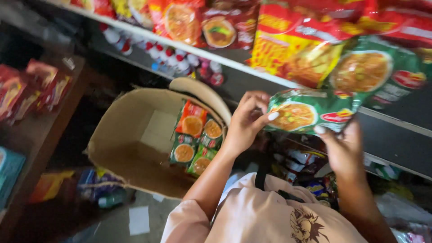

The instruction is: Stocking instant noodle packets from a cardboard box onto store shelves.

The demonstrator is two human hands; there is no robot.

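Note:
A green noodle packet (308, 116) with a picture of a bowl on it is held up in front of the shelf by both hands. My left hand (246, 120) pinches its left end with thumb and fingers. My right hand (343, 150) grips its lower right corner from below. Just below and left stands an open cardboard box (130, 144) with several more noodle packets (194, 137), green and red, stacked upright against its right wall.
A white shelf (180, 45) runs across the top, loaded with red, yellow and green noodle packets (315, 45). Small bottles with red caps (171, 58) sit below it. A wooden rack (49, 112) with red packets stands at the left. More packets lie low on the right.

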